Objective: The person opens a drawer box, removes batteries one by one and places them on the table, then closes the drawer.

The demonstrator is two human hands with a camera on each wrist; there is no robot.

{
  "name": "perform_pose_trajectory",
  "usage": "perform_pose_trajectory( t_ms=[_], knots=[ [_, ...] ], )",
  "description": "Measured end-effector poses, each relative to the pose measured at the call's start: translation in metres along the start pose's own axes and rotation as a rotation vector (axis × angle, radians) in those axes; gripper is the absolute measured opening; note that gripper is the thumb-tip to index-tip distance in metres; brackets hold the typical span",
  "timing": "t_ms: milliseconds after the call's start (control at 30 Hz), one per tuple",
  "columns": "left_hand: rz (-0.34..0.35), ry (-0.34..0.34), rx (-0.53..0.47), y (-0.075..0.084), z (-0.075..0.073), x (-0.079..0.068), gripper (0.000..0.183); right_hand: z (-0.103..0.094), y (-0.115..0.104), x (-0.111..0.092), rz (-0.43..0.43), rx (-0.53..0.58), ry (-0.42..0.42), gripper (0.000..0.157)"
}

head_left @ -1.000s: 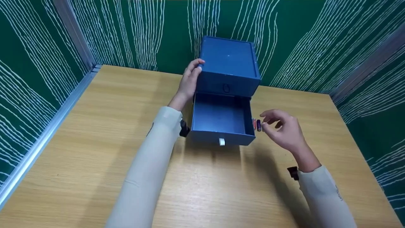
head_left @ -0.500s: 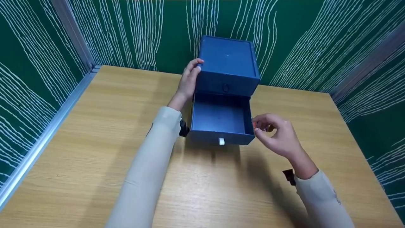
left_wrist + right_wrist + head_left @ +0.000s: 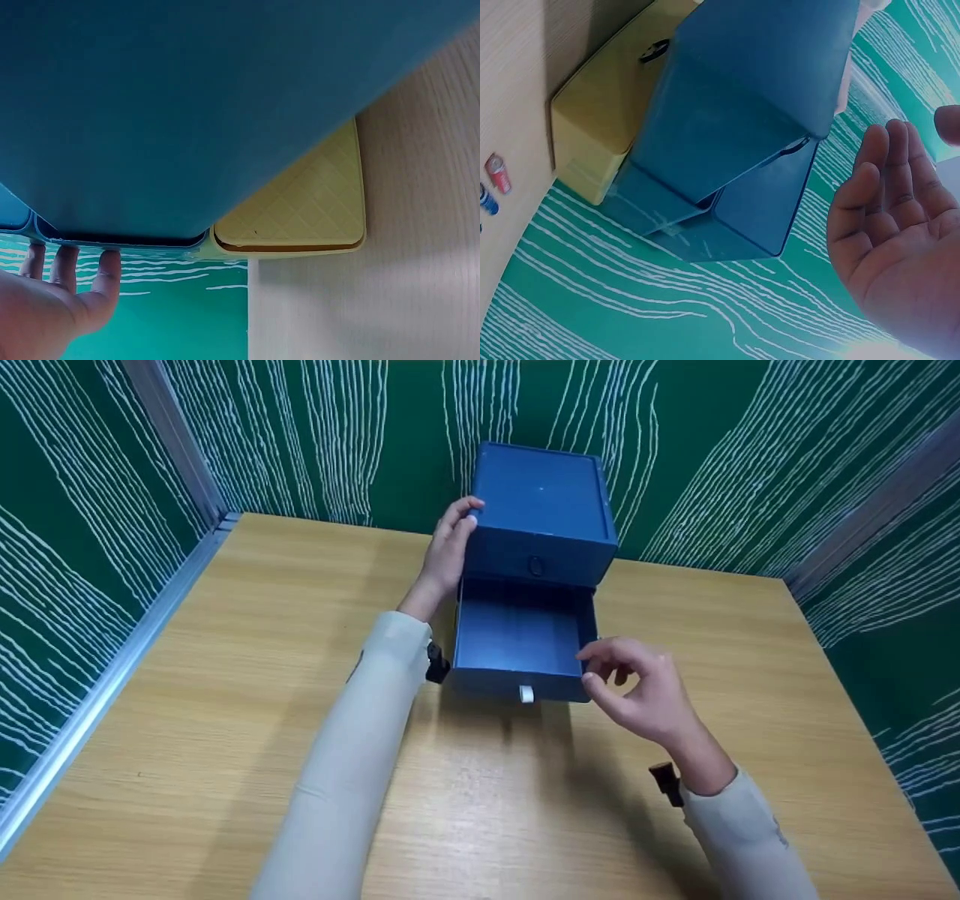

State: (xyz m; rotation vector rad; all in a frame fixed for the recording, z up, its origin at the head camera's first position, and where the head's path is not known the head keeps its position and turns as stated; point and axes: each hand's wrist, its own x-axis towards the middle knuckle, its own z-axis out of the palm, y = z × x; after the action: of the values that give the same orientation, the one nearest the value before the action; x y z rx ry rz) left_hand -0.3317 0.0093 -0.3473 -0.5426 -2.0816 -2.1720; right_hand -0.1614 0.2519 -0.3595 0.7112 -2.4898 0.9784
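A blue drawer cabinet (image 3: 544,495) stands by the back wall, its blue drawer (image 3: 487,682) with a white pull tab drawn out. No objects show inside that drawer in the head view. My left hand (image 3: 446,551) rests on the cabinet's upper left edge, fingertips touching its side. Over the drawer's front right corner in the head view, my right hand (image 3: 645,690) has loosely bent fingers holding nothing. The right wrist view shows this hand (image 3: 900,247) apart from the drawer. Beyond the cabinet there lie a small red cylinder (image 3: 499,173) and a blue one (image 3: 488,199) on the table.
A yellow bottom drawer unit (image 3: 300,195) sits under the blue ones, closed. The wooden table (image 3: 225,675) reaches to green walls (image 3: 412,435) with white wavy lines at the back and sides.
My right hand has moved left, from beside the small cylinders to the drawer's front right corner, and now hides them in the head view. The left hand has stayed on the cabinet.
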Motion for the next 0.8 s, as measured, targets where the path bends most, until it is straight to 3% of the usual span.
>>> perform_pose_trajectory(
  t_ms=[333,633,800],
  knots=[
    [-0.005,-0.005,-0.021,-0.001,-0.001,0.001,0.028,0.015,-0.007,-0.001,-0.025,0.027,-0.057,0.018],
    [-0.023,0.0,-0.018,0.0,0.0,0.0,0.028,0.039,-0.01,-0.004,-0.116,-0.132,-0.109,0.017],
    [0.01,0.005,-0.022,-0.001,0.0,0.0,0.029,0.049,-0.011,-0.007,-0.138,-0.149,-0.115,0.015]
  ],
)
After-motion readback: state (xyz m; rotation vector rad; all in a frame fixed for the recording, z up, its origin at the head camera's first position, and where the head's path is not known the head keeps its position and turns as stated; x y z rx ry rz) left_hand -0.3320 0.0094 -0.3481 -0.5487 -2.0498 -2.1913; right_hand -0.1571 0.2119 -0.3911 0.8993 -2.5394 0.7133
